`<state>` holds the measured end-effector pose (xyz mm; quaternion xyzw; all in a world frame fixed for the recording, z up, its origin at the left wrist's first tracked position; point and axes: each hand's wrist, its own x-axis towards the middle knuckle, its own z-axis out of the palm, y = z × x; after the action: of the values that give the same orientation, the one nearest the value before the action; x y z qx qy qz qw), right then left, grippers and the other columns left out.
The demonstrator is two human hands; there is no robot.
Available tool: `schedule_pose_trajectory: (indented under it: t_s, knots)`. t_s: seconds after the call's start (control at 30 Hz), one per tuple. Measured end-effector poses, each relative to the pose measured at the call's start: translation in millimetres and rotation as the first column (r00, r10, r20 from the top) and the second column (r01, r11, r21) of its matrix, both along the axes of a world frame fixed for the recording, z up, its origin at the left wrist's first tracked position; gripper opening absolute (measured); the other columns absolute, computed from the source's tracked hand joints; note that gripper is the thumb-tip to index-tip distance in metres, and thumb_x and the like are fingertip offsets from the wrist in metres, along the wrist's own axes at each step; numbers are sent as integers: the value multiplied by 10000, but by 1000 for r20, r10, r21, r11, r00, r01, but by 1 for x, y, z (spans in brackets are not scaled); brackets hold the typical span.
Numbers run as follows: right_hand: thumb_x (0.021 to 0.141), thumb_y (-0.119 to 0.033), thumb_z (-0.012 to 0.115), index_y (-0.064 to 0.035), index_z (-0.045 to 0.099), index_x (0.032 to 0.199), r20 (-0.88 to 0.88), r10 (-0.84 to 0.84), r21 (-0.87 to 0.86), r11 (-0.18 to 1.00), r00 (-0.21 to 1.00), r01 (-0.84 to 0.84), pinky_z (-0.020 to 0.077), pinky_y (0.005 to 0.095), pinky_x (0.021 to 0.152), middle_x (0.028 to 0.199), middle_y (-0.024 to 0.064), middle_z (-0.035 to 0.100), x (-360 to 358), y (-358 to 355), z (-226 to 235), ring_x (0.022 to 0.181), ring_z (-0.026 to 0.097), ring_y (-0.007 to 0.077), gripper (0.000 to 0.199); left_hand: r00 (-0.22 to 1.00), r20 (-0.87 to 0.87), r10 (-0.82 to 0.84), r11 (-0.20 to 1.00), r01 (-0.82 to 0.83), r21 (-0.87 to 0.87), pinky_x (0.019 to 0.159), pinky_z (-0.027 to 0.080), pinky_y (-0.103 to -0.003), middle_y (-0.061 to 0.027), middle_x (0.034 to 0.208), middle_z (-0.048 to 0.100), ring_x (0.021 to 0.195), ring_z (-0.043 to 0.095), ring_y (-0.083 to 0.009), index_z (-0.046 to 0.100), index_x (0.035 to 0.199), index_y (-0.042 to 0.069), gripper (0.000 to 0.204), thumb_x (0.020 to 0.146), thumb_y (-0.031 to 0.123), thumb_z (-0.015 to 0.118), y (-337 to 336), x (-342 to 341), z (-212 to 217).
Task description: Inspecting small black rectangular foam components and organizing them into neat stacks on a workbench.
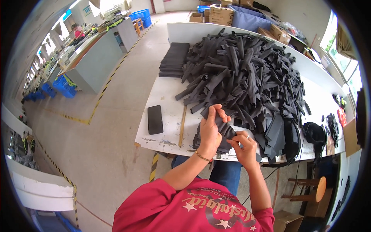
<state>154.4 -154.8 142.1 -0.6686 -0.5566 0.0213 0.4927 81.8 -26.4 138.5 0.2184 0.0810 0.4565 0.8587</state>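
Both my hands work on one dark grey fabric piece [225, 128] at the near edge of a white table [152, 141]. My left hand [210, 130] grips its left part, thumb pressed against the cloth and fingers curled. On the right, my right hand [244, 147] pinches the bunched end of the same piece. Below them lies a small stack of dark fabric pieces [224, 147], partly hidden by my hands. Just beyond rises a large heap of loose, rolled-up dark fabric pieces [247, 73].
Flat dark pieces are stacked neatly [174, 60] at the far left. A black phone [155, 120] and a wooden stick [182, 125] lie left of my hands. Right are loose flat pieces [273, 133] and black bags [292, 140]. A wooden stool [309, 189] stands lower right.
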Motion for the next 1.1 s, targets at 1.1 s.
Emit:
schedule_pose_trajectory:
  t_s: [1.1]
  knots:
    - [840, 33, 565, -16, 482, 1046, -663, -139, 16, 980, 736, 200, 469, 242, 592, 729, 46, 592, 13, 3, -26, 637, 582, 117, 227, 954, 259, 150, 962, -201, 184, 1045, 446, -406, -73, 909, 637, 902, 629, -202, 559, 1051, 30, 251, 1011, 267, 486, 66, -10, 25]
